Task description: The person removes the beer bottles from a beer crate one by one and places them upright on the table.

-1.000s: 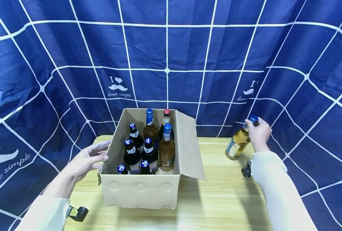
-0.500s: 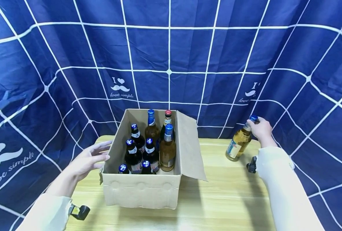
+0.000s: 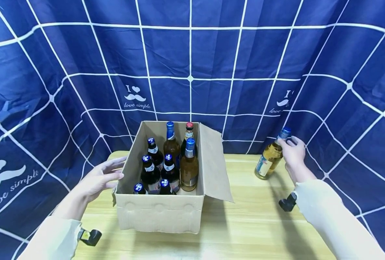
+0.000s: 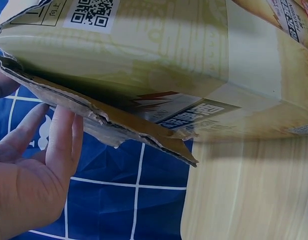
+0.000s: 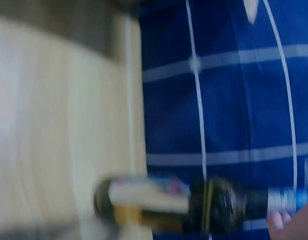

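Glass bottle (image 3: pixel 270 158), likely heavy, slick and breakable, stands on the table (image 3: pixel 241 231) right of the box (image 3: pixel 158 213); take it by the neck (image 5: pixel 255 205), where the right hand (image 3: pixel 294 153) looks loose; left hand (image 3: pixel 96 180) relaxed beside the box

Bright light leaves glare on the table (image 3: pixel 244 220) and a shadow beside the box (image 3: pixel 160 213); the dimmer right wrist view shows a smeared, blurry bottle (image 5: pixel 149 197).

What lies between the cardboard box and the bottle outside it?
In the head view, the open flap extends from the cardboard box toward the bottle; past it, only bare wooden tabletop shows.
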The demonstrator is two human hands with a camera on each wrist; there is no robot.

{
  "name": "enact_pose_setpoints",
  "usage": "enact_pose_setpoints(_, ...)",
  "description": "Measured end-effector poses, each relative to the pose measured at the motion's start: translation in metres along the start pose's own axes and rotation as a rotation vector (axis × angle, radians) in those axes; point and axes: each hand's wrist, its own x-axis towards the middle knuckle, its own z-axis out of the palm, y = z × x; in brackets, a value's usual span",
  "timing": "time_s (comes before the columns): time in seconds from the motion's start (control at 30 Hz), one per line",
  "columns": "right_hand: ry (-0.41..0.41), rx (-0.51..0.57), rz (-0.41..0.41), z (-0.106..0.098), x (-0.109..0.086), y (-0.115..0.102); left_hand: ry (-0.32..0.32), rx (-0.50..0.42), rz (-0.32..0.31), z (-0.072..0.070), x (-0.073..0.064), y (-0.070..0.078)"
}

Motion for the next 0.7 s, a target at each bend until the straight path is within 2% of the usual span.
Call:
enact_pose_setpoints(0.1,0.022,0.176,0.021,0.010,-0.022,-0.006,-0.009,0.000,0.004,0.000,-0.001,0.001)
enact_pose_setpoints(0.17,-0.033,0.237,0.010,0.017,-0.037,-0.011,-0.010,0.000,0.004,0.000,-0.001,0.001)
enact_pose_setpoints(0.23,-0.133,0.280,0.000,0.025,-0.051,-0.018,-0.010,0.002,0.003,-0.001,-0.001,0.001)
enact_pose_setpoints(0.4,-0.423,0.210,-0.118,0.049,-0.082,-0.038,-0.007,-0.006,0.000,-0.001,0.000,-0.001)
enact_pose_setpoints(0.7,-0.773,-0.015,-0.355,0.108,-0.109,-0.067,-0.011,-0.014,0.004,-0.001,-0.001,-0.001)
